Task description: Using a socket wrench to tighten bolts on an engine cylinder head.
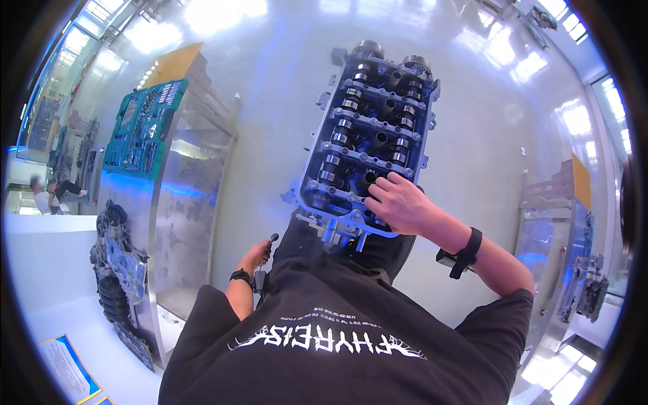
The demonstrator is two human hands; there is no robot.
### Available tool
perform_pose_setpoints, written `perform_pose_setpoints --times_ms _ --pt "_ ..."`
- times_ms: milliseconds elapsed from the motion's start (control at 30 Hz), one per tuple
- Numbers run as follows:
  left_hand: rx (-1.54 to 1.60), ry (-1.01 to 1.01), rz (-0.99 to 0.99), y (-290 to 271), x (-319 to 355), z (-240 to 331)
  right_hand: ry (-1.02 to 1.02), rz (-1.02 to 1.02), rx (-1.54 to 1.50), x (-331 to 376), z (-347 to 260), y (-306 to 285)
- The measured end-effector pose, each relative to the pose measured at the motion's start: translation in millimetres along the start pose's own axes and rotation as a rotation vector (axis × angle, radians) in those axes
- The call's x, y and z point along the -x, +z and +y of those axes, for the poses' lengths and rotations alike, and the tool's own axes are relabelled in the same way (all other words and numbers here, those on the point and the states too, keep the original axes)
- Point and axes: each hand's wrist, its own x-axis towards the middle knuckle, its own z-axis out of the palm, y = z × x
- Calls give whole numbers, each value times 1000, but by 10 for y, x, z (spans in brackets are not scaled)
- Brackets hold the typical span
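Item: engine (368,154), top uncovered, standing lengthwise directly before the person, probably so both rows of lobes lie within reach. Right hand (401,202): at its near right corner, fingers bent and together; whether the grip holds anything cannot be told. Left hand (254,255): low beside the body, grip closed round a black-knobbed tool (274,237), seemingly kept ready. Container: green case (164,138), open on the left counter (135,194), silvery tools slotted inside, presumably for easy picking.

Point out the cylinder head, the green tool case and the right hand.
Cylinder head (368,121), head view: upper face, middle.
Green tool case (158,160), head view: lower right rim.
Right hand (401,204), head view: back.
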Motion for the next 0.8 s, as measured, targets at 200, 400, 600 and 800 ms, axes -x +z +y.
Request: perform_pose_setpoints --times_ms 200,400,600,800 --pt "-64 -27 65 -59 3 -30 156 -76 12 83 6 156" --pt "-33 -31 46 -95 18 -60 -85 13 36 -10 7 -56" --pt "-9 -36 42 47 142 56 101 -60 19 102 -15 239" --pt "-9 9 15 77 163 104 -87 -38 182 8 -42 6"
